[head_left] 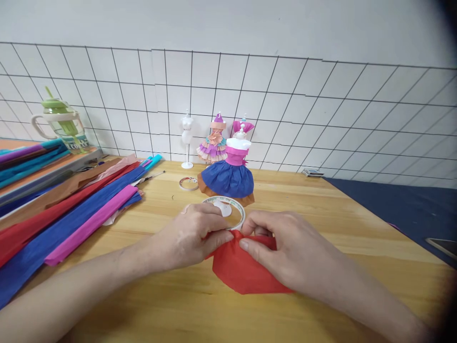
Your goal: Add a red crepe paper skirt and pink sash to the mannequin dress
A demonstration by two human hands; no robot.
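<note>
A sheet of red crepe paper [246, 271] is gathered along its top edge between my two hands. My left hand [193, 233] pinches the gathers from the left, thumb over the paper. From the right, my right hand [285, 247] grips the same edge between thumb and curled fingers, and the rest of the sheet hangs below. Right behind my fingers is a roll of tape [242, 209], its ring partly hidden by my left hand. Past it stands a mini mannequin in a blue and brown skirt with a pink top [230, 176].
Folded crepe paper strips [71, 209] in several colours cover the left side. A bare white mannequin [186, 136], a ruffled-dress figure [214, 140] and a smaller tape ring [188, 184] stand farther back. A green-lidded cup [62, 121] is at the back left, a dark blue mat [385, 205] at right.
</note>
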